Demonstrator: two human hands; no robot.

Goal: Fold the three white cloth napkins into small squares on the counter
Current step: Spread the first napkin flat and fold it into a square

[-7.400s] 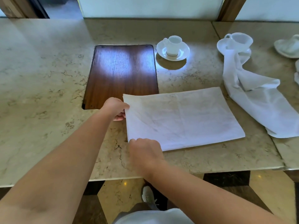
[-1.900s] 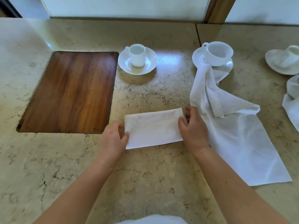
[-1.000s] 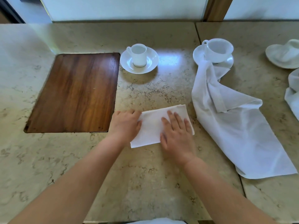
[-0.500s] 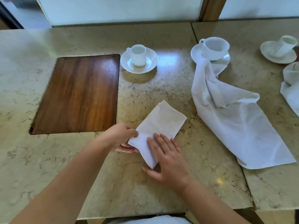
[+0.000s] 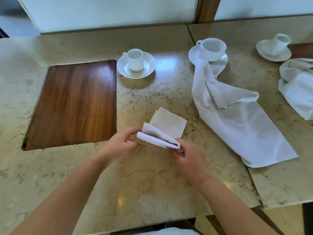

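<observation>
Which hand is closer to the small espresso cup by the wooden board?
Left. The left hand sits almost straight below the espresso cup; the right hand is lower and farther right.

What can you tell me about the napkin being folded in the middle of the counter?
The folded napkin is plain white cloth, already a narrow layered strip lying slantwise on the marble counter. Its near end is lifted and curling over the rest. The left hand pinches one corner, the right hand the other.
</observation>
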